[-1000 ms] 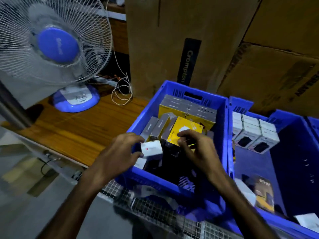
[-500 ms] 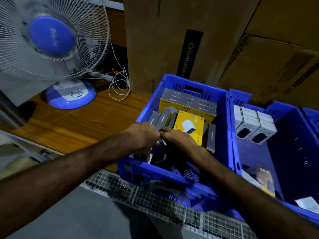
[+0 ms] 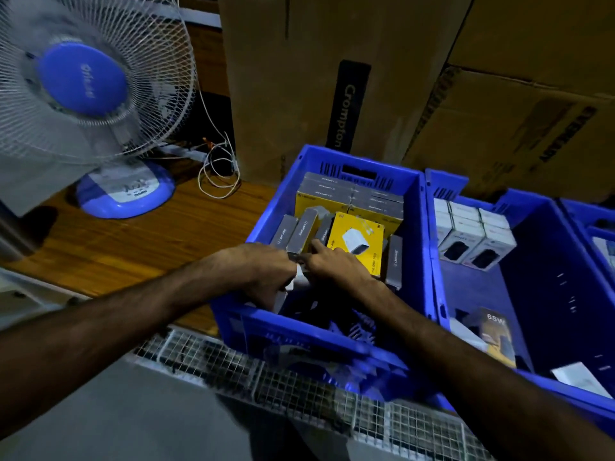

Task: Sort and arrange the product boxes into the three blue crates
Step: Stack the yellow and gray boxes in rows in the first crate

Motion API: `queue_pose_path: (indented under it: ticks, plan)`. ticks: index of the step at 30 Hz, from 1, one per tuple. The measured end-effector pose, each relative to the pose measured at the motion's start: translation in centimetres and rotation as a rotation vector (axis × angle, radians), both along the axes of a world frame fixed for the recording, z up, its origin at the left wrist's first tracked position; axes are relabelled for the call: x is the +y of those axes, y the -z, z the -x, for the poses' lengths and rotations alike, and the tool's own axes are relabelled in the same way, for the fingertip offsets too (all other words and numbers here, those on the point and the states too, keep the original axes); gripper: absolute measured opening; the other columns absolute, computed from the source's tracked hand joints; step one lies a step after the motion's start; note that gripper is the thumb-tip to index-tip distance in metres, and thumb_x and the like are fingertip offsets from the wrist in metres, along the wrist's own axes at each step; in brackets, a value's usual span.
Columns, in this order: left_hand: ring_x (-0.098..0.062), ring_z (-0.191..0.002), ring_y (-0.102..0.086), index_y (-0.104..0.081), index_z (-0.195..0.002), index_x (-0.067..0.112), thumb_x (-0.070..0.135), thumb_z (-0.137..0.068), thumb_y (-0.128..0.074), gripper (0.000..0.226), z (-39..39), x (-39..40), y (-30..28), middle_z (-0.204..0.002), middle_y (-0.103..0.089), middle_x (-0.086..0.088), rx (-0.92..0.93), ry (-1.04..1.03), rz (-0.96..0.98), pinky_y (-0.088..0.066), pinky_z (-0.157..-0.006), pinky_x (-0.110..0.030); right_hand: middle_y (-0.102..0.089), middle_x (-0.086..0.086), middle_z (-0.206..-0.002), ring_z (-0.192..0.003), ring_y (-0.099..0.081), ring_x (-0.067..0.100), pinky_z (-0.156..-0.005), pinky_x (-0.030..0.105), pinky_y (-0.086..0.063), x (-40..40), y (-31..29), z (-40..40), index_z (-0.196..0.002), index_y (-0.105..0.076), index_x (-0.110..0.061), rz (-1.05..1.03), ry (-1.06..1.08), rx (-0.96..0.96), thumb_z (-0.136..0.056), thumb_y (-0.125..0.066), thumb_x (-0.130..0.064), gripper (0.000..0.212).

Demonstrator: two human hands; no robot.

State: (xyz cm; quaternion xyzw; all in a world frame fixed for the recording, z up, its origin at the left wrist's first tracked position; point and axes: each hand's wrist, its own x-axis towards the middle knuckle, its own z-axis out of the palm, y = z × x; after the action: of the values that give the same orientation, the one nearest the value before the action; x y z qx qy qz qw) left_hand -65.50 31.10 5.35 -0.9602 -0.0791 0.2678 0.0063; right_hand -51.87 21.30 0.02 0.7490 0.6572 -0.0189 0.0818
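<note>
Head view: both hands reach into the leftmost of the blue crates, which stand side by side on a wooden desk [image 3: 139,241].
Left hand [image 3: 263,271]: fingers curled down around a small white box [image 3: 299,277] at the near middle of the left crate; only a sliver of the box shows between the two hands.
Right hand [image 3: 336,264]: knuckles up, just beside the left hand, index fingertip touching the row of grey boxes; whether it grips anything cannot be told.
Left crate [image 3: 416,234]: grey-topped yellow boxes [image 3: 349,197] packed along the far wall; in front of them upright grey boxes [image 3: 301,232] with small white print, too blurred to be sure of.
Yellow charger box [image 3: 357,241]: lies tilted on the others, showing a white adapter picture; its side lettering is not legible.
Middle crate [image 3: 565,261]: a neat block of white boxes [image 3: 472,234] with dark product pictures in the far left corner; near the front, a dark and yellow box [image 3: 497,334] marked "65W", and a white box [image 3: 579,377] at the near edge.
Right crate [image 3: 595,214]: only a corner is in view.
Table fan [image 3: 86,104]: white cage, blue hub and base, on the desk left of the crates; the brand on hub and base is blurred.
White cable [image 3: 218,174]: coiled beside the fan's base.
Cardboard cartons [image 3: 299,78]: stacked behind the crates, one with a black strip reading "Crompton", another printed "EVEREADY".
</note>
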Motion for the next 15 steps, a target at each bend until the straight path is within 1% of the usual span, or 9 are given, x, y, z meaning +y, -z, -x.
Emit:
queue_pose_path:
  ticks: [2, 4, 6, 7, 10, 12, 13, 15]
  plan:
    - [-0.024, -0.082, -0.060, -0.062, -0.111, 0.016, 0.040, -0.082, -0.080, 0.042, 0.2, -0.1, -0.1, -0.102, -0.066, -0.005, -0.028, 0.012, -0.030, -0.051, -0.069, -0.035, -0.046, 0.015, -0.127, -0.095, -0.064, 0.041, -0.068, 0.046, -0.046, -0.6, 0.2, -0.5, -0.137, -0.052, -0.007, -0.004, 0.026, 0.020, -0.100, -0.058, -0.024, 0.041]
    - [-0.027, -0.093, -0.066, -0.062, -0.123, 0.018, 0.044, -0.080, -0.080, 0.053, 0.5, -0.1, 0.2, -0.112, -0.068, -0.007, -0.061, 0.031, -0.048, -0.057, -0.077, -0.037, -0.046, 0.014, -0.128, -0.096, -0.064, 0.042, -0.074, 0.049, -0.054, -1.1, 0.2, -0.8, -0.136, -0.051, -0.007, -0.017, 0.058, 0.025, -0.100, -0.057, -0.023, 0.041]
    - [-0.029, -0.102, -0.067, -0.056, -0.134, 0.023, 0.050, -0.081, -0.079, 0.064, 0.7, -0.1, 0.6, -0.119, -0.067, -0.007, -0.074, 0.048, -0.062, -0.055, -0.080, -0.037, -0.047, 0.014, -0.129, -0.101, -0.064, 0.043, -0.078, 0.050, -0.054, -1.4, -0.1, -1.0, -0.137, -0.050, -0.007, -0.024, 0.103, 0.024, -0.101, -0.055, -0.023, 0.040]
    - [-0.030, -0.104, -0.066, -0.054, -0.136, 0.024, 0.053, -0.082, -0.078, 0.066, 0.7, 0.0, 0.9, -0.121, -0.066, -0.007, -0.078, 0.055, -0.071, -0.053, -0.080, -0.037, -0.048, 0.015, -0.130, -0.103, -0.063, 0.043, -0.079, 0.050, -0.053, -1.5, -0.2, -1.0, -0.137, -0.050, -0.007, -0.028, 0.133, 0.027, -0.102, -0.054, -0.023, 0.039]
    - [-0.028, -0.106, -0.066, -0.057, -0.130, 0.022, 0.059, -0.085, -0.073, 0.060, 0.6, 0.1, 1.2, -0.120, -0.064, -0.005, -0.054, 0.071, -0.099, -0.055, -0.086, -0.040, -0.049, 0.016, -0.133, -0.110, -0.060, 0.045, -0.083, 0.051, -0.051, -1.8, -0.1, -1.2, -0.136, -0.051, -0.007, -0.045, 0.214, 0.055, -0.103, -0.050, -0.023, 0.037]
    - [-0.024, -0.104, -0.065, -0.059, -0.124, 0.020, 0.057, -0.087, -0.073, 0.055, 0.5, 0.0, 1.5, -0.117, -0.064, -0.004, -0.015, 0.057, -0.101, -0.056, -0.090, -0.041, -0.051, 0.016, -0.132, -0.113, -0.059, 0.045, -0.086, 0.052, -0.052, -2.0, -0.1, -1.3, -0.136, -0.050, -0.007, -0.042, 0.246, 0.103, -0.101, -0.055, -0.027, 0.040]
    - [-0.023, -0.104, -0.064, -0.058, -0.122, 0.020, 0.056, -0.087, -0.074, 0.053, 0.4, -0.1, 1.7, -0.117, -0.064, -0.004, -0.003, 0.043, -0.093, -0.056, -0.090, -0.041, -0.052, 0.016, -0.132, -0.115, -0.059, 0.044, -0.088, 0.052, -0.053, -2.1, -0.2, -1.3, -0.136, -0.051, -0.008, -0.036, 0.259, 0.140, -0.097, -0.062, -0.034, 0.047]
    - [-0.024, -0.104, -0.064, -0.058, -0.121, 0.022, 0.059, -0.084, -0.075, 0.056, 0.3, -0.1, 1.7, -0.118, -0.065, -0.004, -0.021, 0.025, -0.084, -0.056, -0.088, -0.040, -0.055, 0.014, -0.130, -0.115, -0.059, 0.039, -0.089, 0.050, -0.053, -2.5, -0.9, -1.3, -0.133, -0.054, -0.010, -0.042, 0.288, 0.222, -0.084, -0.074, -0.052, 0.068]
